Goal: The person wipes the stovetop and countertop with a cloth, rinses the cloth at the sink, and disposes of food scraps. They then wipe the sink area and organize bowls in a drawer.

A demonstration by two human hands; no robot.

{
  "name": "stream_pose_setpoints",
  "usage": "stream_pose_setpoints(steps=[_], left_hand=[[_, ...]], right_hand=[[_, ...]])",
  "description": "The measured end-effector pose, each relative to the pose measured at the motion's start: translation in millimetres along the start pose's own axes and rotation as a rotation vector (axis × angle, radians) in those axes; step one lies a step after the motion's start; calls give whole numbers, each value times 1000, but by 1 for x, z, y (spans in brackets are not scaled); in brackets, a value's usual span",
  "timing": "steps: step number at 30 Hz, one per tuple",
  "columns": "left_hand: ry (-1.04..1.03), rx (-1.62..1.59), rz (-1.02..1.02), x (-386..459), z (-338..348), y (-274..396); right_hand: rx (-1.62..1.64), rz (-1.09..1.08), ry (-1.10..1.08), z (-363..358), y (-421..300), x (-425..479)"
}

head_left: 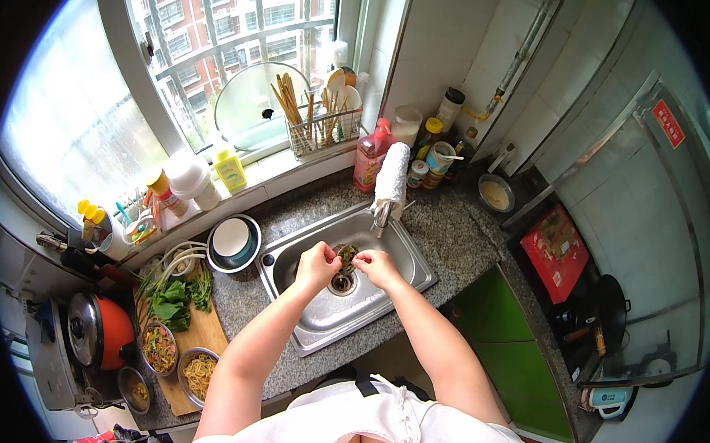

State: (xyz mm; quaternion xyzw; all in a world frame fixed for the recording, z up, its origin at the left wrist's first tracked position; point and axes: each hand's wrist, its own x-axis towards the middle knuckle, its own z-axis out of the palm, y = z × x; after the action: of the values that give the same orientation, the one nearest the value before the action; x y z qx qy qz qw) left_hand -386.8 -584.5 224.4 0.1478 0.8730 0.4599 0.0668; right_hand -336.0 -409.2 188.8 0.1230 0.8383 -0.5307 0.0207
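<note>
Both of my hands are over the stainless steel sink, below the tap wrapped in a white cloth. My left hand is at the left of a small clump of dark green food scraps, its thumb and fingers pinched together. My right hand is at the right of the clump, fingertips also pinched close to it. Whether either hand grips anything is too small to tell. The round drain shows just below the scraps, between my wrists.
A wooden cutting board at the left bears leafy greens, a bowl of noodles and a bowl of mixed food. Stacked bowls stand left of the sink. A pink pump bottle and several jars stand behind it.
</note>
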Motion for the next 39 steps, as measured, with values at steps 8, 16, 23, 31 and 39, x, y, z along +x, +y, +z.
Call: stream_pose_setpoints(steps=[8, 16, 23, 31, 39], left_hand=[[-30, -253, -161, -2, 21, -35], [-327, -1026, -363, -27, 54, -37], [-693, -1065, -530, -88, 136, 45], [-1122, -749, -427, -247, 300, 148], [-1496, -395, -386, -498, 476, 224]], right_hand=[[-376, -261, 127, 17, -36, -26], [572, 54, 424, -25, 39, -55], [1848, 20, -265, -56, 140, -165], [1736, -309, 255, -130, 242, -387], [1645, -524, 853, -176, 361, -723]])
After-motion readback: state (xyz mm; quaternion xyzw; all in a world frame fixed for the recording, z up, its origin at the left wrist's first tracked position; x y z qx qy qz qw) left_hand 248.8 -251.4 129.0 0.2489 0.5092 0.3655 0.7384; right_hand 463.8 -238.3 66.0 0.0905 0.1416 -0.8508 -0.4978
